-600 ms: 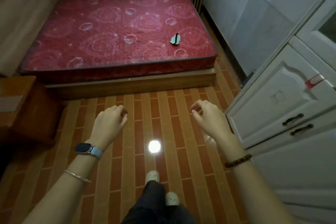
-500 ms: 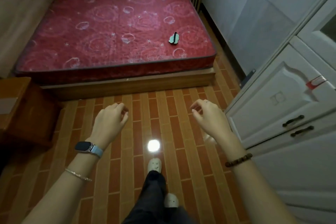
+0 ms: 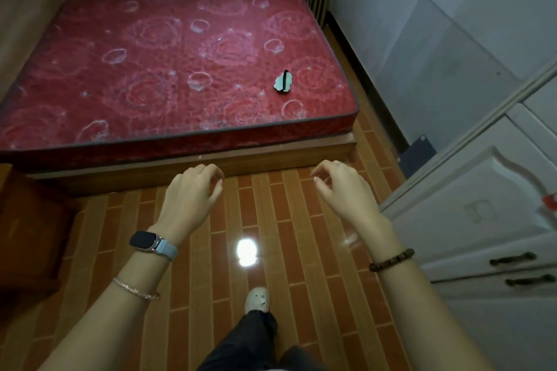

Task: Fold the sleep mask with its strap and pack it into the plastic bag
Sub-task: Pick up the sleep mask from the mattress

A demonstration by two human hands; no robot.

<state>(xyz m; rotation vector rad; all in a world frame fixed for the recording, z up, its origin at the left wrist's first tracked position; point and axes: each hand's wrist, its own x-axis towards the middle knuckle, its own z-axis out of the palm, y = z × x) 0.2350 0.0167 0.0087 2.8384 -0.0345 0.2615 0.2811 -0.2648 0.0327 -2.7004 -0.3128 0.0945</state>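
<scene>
Lying on one mattress (image 3: 150, 75), far right: one sleep mask (image 3: 280, 85), one strap (image 3: 285, 78). Left hand (image 3: 190, 196), right hand (image 3: 343, 193) held loosely curled, empty.

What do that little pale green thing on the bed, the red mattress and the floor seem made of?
Sleep mask: likely soft matte fabric, pale green, with a black strap; too small to be sure. Mattress: quilted cloth cover, red with a rose pattern, dull finish. Floor: glossy tile or laminate in brown strips; it mirrors a bright light.
</scene>
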